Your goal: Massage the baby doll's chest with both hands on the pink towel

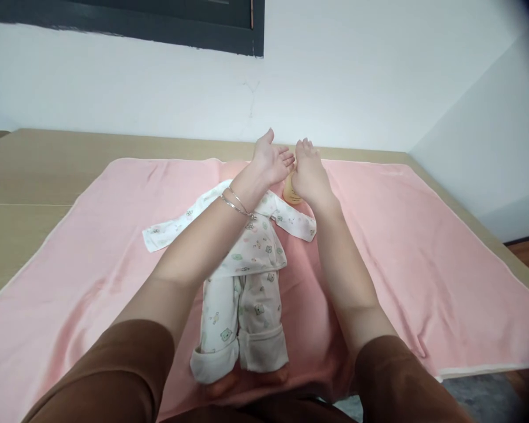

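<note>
right hand (312, 171) partly hides a pale yellow container (291, 192), contents unclear.

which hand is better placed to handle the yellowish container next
Right, I'd judge: the right hand hides the upper part of the yellowish container, though whether it touches is hard to tell. The left hand is open, palm showing, fingers pointing towards the right hand.

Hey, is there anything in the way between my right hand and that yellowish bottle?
Nothing visible: the yellowish bottle shows partly hidden by your right hand, though I can't tell whether they touch. Your open left hand is close by.
</note>
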`<state>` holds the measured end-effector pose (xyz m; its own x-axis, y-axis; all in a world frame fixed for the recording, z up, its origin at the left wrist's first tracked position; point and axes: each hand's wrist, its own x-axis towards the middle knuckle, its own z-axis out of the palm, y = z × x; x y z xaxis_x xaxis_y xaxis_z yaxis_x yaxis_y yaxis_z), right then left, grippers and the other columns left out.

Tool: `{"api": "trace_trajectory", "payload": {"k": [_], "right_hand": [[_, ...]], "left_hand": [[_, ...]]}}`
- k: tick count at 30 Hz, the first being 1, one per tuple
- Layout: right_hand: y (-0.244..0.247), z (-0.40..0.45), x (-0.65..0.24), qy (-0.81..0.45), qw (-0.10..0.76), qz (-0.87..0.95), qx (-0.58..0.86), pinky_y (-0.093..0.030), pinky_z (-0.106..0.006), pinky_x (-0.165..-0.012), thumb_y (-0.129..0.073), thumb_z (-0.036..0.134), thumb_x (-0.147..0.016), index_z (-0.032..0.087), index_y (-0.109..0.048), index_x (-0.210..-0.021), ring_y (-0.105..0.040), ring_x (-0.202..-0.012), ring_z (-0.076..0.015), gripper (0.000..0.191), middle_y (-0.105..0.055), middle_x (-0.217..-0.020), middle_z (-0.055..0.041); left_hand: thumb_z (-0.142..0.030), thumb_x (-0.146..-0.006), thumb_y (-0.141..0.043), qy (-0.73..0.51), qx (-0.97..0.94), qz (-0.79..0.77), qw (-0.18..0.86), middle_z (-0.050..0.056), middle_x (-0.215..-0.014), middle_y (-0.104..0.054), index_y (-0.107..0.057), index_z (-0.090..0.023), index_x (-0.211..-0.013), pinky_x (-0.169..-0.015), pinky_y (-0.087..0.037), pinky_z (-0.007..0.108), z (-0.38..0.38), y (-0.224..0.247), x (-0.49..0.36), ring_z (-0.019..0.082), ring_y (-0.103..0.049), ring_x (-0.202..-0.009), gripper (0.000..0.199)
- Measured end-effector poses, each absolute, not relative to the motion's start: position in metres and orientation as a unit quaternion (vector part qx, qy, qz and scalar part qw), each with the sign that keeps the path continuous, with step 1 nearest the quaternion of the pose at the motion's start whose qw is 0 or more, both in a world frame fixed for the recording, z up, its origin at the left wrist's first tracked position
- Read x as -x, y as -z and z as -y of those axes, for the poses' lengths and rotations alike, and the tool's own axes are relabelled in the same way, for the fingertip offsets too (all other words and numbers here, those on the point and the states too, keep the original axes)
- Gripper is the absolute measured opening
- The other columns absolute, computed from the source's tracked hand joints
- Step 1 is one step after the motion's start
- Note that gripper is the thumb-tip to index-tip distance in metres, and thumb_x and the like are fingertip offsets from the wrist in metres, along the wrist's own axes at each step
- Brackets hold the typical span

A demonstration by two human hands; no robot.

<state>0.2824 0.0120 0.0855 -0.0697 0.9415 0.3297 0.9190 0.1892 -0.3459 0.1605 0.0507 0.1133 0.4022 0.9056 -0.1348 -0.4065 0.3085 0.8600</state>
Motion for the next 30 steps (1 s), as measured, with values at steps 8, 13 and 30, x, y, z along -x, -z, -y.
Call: {"api": "trace_trajectory", "payload": {"k": [8, 13, 30], "right_hand": [[-0.085, -0.010, -0.274, 0.084, 0.248, 0.724, 0.638, -0.032, -0.058, -0.130, -0.029, 0.014, -0.098, 0.005, -0.065, -0.137, -0.057, -0.144, -0.0343, 0.054, -0.066, -0.147, -0.0204], [-0.086, -0.014, -0.271, 0.098, 0.284, 0.674, 0.675, -0.040, -0.056, -0.124, -0.027, 0.016, -0.101, 0.014, -0.069, -0.131, -0.066, -0.126, -0.0316, 0.052, -0.071, -0.139, -0.0157], [-0.098, -0.025, -0.267, -0.025, 0.354, 0.548, 0.758, -0.043, -0.054, -0.117, -0.041, 0.025, -0.100, 0.015, -0.073, -0.134, -0.058, -0.140, -0.0363, 0.048, -0.067, -0.146, -0.0201]], "left_hand": [[-0.056, -0.104, -0.010, -0.415, -0.423, -0.358, 0.722, 0.025, -0.146, -0.064, -0.045, -0.004, -0.157, -0.117, -0.056, 0.046, -0.047, -0.114, -0.163, 0.031, -0.058, -0.146, 0.083], [-0.054, -0.104, -0.013, -0.399, -0.423, -0.350, 0.734, 0.023, -0.150, -0.061, -0.052, -0.010, -0.153, -0.115, -0.058, 0.045, -0.030, -0.116, -0.138, 0.030, -0.056, -0.149, 0.076], [-0.009, -0.107, -0.007, -0.444, -0.564, -0.354, 0.599, -0.009, -0.160, -0.055, -0.043, -0.024, -0.163, -0.118, -0.050, 0.045, 0.070, -0.174, 0.008, 0.023, -0.038, -0.154, 0.068]]}}
